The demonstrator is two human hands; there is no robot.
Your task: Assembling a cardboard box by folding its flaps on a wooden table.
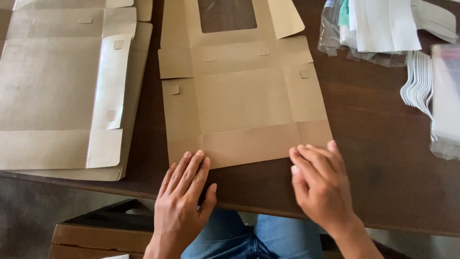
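Observation:
A flat brown cardboard box blank with creased flaps and a clear window at its far end lies on the dark wooden table. My left hand rests near the table's front edge, its fingertips on the blank's near-left corner flap. My right hand has its fingertips at the near-right corner of the same blank. Both hands press with fingers together and hold nothing.
A stack of the same flat box blanks lies at the left. Clear plastic bags with white items and a row of white plastic handles sit at the right. A brown bench and my blue-jeaned legs show below the table edge.

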